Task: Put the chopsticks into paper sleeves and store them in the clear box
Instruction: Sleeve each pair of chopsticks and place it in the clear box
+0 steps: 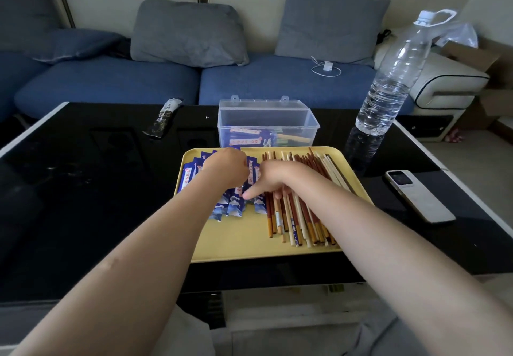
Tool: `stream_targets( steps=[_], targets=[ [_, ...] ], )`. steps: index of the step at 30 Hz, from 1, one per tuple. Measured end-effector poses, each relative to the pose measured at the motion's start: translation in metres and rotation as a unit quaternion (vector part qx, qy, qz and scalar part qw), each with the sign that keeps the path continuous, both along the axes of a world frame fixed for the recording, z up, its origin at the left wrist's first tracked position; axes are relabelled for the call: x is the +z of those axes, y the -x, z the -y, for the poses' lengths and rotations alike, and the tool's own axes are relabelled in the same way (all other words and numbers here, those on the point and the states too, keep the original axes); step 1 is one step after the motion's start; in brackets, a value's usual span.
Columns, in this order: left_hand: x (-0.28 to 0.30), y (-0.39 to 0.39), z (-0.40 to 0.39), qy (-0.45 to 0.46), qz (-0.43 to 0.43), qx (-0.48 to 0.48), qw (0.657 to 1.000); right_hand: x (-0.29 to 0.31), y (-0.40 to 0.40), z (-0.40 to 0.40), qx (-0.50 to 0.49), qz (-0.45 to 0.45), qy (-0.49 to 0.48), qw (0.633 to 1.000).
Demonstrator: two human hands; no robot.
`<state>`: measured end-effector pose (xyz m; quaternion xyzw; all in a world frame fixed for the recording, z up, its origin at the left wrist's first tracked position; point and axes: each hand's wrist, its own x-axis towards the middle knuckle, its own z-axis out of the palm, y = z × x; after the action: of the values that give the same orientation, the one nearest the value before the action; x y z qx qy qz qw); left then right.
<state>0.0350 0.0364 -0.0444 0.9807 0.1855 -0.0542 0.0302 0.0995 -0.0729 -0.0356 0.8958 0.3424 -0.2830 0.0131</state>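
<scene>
I see blue printed sleeves [230,203] fanned beside mixed brown and pale chopsticks [301,217] on the tray [244,242] — my left hand [226,168] curled over sleeves, right hand [273,179] among chopsticks, both grips hidden from me.

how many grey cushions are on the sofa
2: one grey cushion behind the table's left-centre, one upright further right. A darker blue one lies at far left.
</scene>
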Motion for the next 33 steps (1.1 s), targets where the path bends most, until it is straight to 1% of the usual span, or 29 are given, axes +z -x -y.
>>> stream_targets(
  steps=[3, 7, 9, 11, 15, 17, 19, 21, 23, 26, 27, 29, 31, 33],
  targets=[
    [-0.003, 0.006, -0.002, 0.003, -0.008, -0.008, 1.000, -0.007, 0.001, -0.009, 0.003, -0.009, 0.053, 0.999],
    [-0.005, 0.010, -0.002, 0.015, -0.009, -0.016, 1.000, -0.009, 0.003, -0.007, -0.008, -0.006, 0.086, 0.996],
    [-0.005, 0.011, -0.001, 0.012, -0.013, -0.023, 1.000, -0.008, 0.006, -0.003, -0.001, -0.003, 0.089, 0.996],
    [-0.005, 0.012, -0.001, 0.010, -0.011, -0.026, 1.000, -0.005, 0.008, 0.001, -0.005, -0.021, 0.089, 0.996],
    [-0.003, 0.011, 0.003, -0.011, -0.017, -0.028, 0.999, 0.010, 0.007, 0.015, -0.048, -0.024, 0.066, 0.996],
    [-0.003, 0.011, 0.007, -0.025, 0.012, -0.023, 0.999, 0.018, 0.001, 0.026, -0.083, -0.017, 0.025, 0.996],
    [-0.005, 0.008, 0.012, -0.030, 0.071, -0.029, 0.997, 0.026, -0.007, 0.039, -0.113, -0.016, -0.028, 0.993],
    [-0.004, 0.004, 0.020, -0.026, 0.135, -0.051, 0.989, 0.032, -0.018, 0.054, -0.143, -0.022, -0.101, 0.984],
    [-0.001, -0.001, 0.029, -0.023, 0.191, -0.081, 0.978, 0.038, -0.029, 0.069, -0.170, -0.013, -0.197, 0.966],
    [-0.001, -0.007, 0.045, -0.037, 0.247, -0.118, 0.961, 0.036, -0.037, 0.090, -0.191, 0.012, -0.348, 0.918],
    [-0.001, -0.010, 0.049, -0.036, 0.257, -0.122, 0.958, 0.033, -0.038, 0.094, -0.196, -0.001, -0.389, 0.900],
    [0.000, -0.013, 0.056, -0.022, 0.261, -0.119, 0.958, 0.025, -0.040, 0.101, -0.195, -0.053, -0.441, 0.874],
    [0.002, -0.014, 0.060, 0.018, 0.249, -0.110, 0.962, 0.019, -0.040, 0.102, -0.190, -0.096, -0.457, 0.864],
    [0.002, -0.016, 0.062, 0.070, 0.215, -0.084, 0.971, 0.014, -0.040, 0.101, -0.217, -0.119, -0.463, 0.851]
  ],
)
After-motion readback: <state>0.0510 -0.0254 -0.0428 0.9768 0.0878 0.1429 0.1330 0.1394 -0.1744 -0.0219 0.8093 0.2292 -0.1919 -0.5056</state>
